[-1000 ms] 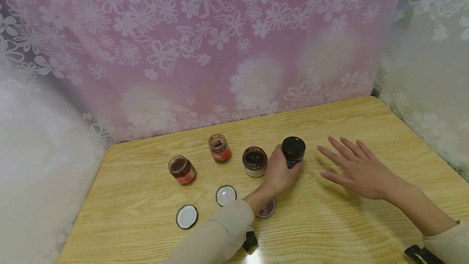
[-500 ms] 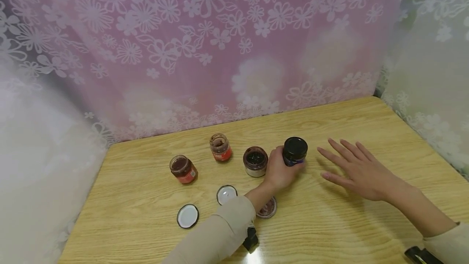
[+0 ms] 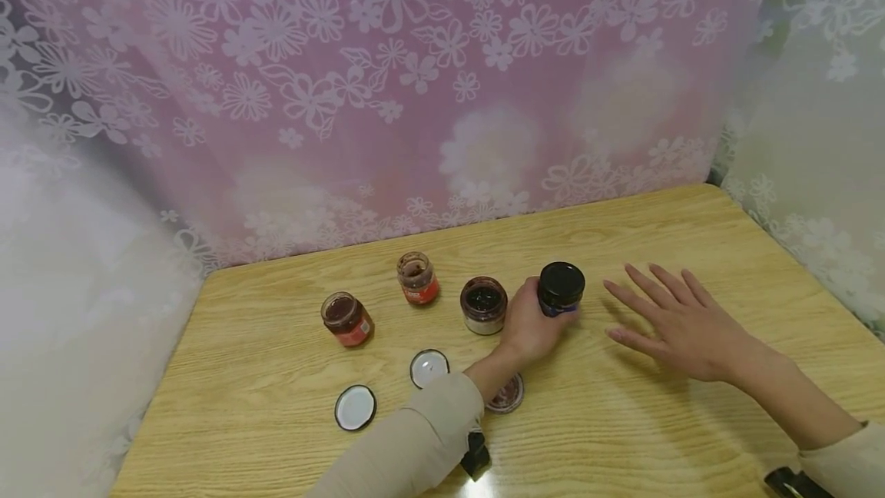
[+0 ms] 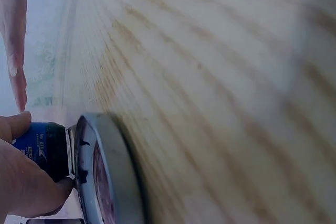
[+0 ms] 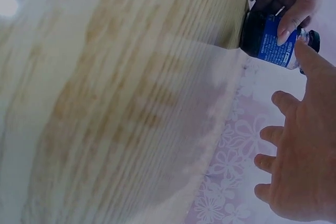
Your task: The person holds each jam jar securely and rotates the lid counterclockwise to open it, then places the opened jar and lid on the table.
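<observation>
My left hand [image 3: 531,325] grips a jar [image 3: 562,289] with a black lid and a blue label. In the right wrist view this jar [image 5: 273,40] stands on the table with the left thumb across its label. My right hand [image 3: 681,325] is held to the right of the jar, fingers spread, apart from it in the head view. Just left of the left hand stands an open jar [image 3: 484,306] with dark contents. Under the left wrist a lid [image 3: 508,393] lies partly hidden; the left wrist view shows a lid [image 4: 121,171] up close.
Farther left stand two open jars with red labels, one [image 3: 420,287] toward the back and one [image 3: 351,327] nearer. Two upturned white lids lie in front, one [image 3: 429,368] near the left sleeve, one [image 3: 356,407] farther left. A floral curtain [image 3: 387,98] hangs behind the wooden table [image 3: 228,375].
The jar with the blue label and the left hand have shifted very slightly to the right. The right hand stays spread in nearly the same place. The head view has shifted slightly.
</observation>
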{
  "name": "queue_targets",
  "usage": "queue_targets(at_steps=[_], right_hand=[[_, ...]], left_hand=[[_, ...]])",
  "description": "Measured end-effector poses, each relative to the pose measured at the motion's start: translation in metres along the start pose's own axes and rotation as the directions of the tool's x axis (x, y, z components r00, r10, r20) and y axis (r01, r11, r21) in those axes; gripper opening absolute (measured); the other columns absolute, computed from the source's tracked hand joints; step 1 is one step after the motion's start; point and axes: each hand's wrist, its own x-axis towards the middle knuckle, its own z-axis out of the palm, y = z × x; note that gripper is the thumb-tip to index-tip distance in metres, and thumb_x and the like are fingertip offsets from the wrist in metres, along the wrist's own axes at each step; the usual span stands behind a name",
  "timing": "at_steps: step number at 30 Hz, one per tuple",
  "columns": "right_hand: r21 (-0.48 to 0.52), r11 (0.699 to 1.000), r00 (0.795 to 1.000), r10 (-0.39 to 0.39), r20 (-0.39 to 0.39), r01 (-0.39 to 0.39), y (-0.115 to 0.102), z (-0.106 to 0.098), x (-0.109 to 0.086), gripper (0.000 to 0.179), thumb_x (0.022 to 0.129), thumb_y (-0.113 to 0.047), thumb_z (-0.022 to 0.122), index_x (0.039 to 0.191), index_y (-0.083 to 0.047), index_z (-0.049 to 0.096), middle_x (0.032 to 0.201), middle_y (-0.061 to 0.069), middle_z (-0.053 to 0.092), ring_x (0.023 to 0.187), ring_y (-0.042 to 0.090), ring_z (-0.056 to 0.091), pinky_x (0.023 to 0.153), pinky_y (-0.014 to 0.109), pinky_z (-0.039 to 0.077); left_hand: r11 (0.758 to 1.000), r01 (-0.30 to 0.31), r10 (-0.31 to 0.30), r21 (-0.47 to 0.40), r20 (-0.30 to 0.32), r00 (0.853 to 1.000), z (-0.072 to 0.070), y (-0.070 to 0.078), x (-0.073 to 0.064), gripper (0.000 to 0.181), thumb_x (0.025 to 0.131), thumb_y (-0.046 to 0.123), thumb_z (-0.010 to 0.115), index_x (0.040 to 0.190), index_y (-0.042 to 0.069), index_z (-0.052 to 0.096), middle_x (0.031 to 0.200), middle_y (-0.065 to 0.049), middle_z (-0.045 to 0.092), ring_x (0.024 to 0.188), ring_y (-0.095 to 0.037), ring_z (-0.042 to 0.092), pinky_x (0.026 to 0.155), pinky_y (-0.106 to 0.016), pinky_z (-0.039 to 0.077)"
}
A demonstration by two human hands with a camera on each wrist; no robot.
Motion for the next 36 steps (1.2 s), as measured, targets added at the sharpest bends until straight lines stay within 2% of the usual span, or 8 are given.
queue_targets(at_steps=[4,10,16,19,21,27,31,36], right_hand=[[-0.018,1.0,1.0,0.005,-0.001,-0.005,0.0,-0.002,0.0,0.072,0.095,-0.056,0.047,0.154,-0.026,0.02,0.155,0.019,0.02,0.138,0.045,0.017,0.109,0.059,-0.006],[0.023,1.0,1.0,0.014,0.023,-0.015,-0.001,-0.009,-0.002,0.07,0.097,-0.054,0.044,0.155,-0.027,0.014,0.157,0.016,0.016,0.14,0.043,0.013,0.11,0.056,-0.007],[0.037,0.999,0.999,-0.012,-0.04,0.014,-0.003,-0.017,-0.004,0.069,0.098,-0.047,0.048,0.155,-0.026,0.015,0.157,0.014,0.016,0.14,0.041,0.013,0.112,0.052,-0.006],[0.07,0.997,0.998,-0.008,-0.065,0.012,-0.006,-0.022,-0.004,0.068,0.097,-0.044,0.051,0.154,-0.027,0.017,0.157,0.012,0.015,0.141,0.039,0.014,0.112,0.051,-0.005],[0.088,0.996,0.997,-0.011,-0.081,0.019,-0.008,-0.024,-0.005,0.068,0.097,-0.042,0.052,0.154,-0.028,0.018,0.157,0.01,0.016,0.14,0.038,0.016,0.113,0.051,-0.002],[0.108,0.992,0.989,-0.047,-0.139,0.062,-0.016,-0.029,-0.005,0.068,0.096,-0.038,0.055,0.154,-0.026,0.021,0.157,0.008,0.016,0.139,0.037,0.02,0.113,0.047,0.009],[0.162,0.985,0.987,-0.038,-0.157,0.063,-0.025,-0.033,-0.005,0.067,0.096,-0.036,0.056,0.153,-0.028,0.022,0.157,0.007,0.019,0.138,0.038,0.022,0.108,0.055,0.018],[0.227,0.972,0.984,-0.019,-0.179,0.06,-0.038,-0.038,-0.005,0.066,0.096,-0.033,0.057,0.152,-0.032,0.024,0.156,0.005,0.022,0.134,0.039,0.028,0.096,0.062,0.029]], left_hand=[[1.0,-0.007,0.007,0.01,0.006,1.0,-0.001,0.002,-0.003,0.053,0.079,0.036,0.079,0.121,0.012,0.055,0.103,0.005,0.061,0.098,-0.012,0.058,0.085,-0.029,0.047],[0.998,0.025,-0.023,-0.05,0.035,0.999,-0.006,0.004,-0.006,0.054,0.078,0.04,0.079,0.12,0.014,0.055,0.101,0.009,0.06,0.094,-0.009,0.058,0.082,-0.029,0.048],[0.997,0.014,-0.01,-0.078,0.047,0.999,-0.013,0.006,-0.011,0.059,0.077,0.04,0.08,0.126,0.018,0.055,0.104,0.011,0.06,0.096,-0.007,0.058,0.083,-0.029,0.048],[0.996,-0.022,0.027,-0.087,0.05,0.998,-0.019,0.008,-0.013,0.061,0.075,0.04,0.081,0.127,0.021,0.057,0.106,0.013,0.061,0.097,-0.005,0.058,0.084,-0.028,0.048],[0.995,-0.066,0.071,-0.078,0.06,0.996,-0.022,0.008,-0.015,0.06,0.074,0.039,0.082,0.126,0.022,0.059,0.106,0.015,0.061,0.098,-0.003,0.057,0.084,-0.026,0.048],[0.977,-0.212,0.211,-0.008,0.111,0.971,-0.033,0.009,-0.023,0.059,0.074,0.04,0.082,0.126,0.022,0.061,0.111,0.013,0.06,0.099,-0.001,0.055,0.083,-0.021,0.046],[0.967,-0.256,0.253,0.01,0.124,0.96,-0.04,0.01,-0.03,0.059,0.072,0.04,0.083,0.124,0.022,0.062,0.112,0.012,0.06,0.1,0.0,0.053,0.083,-0.02,0.046],[0.953,-0.299,0.29,0.056,0.131,0.948,-0.048,0.016,-0.038,0.057,0.071,0.041,0.084,0.12,0.021,0.062,0.106,0.013,0.06,0.094,0.002,0.054,0.079,-0.016,0.045]])
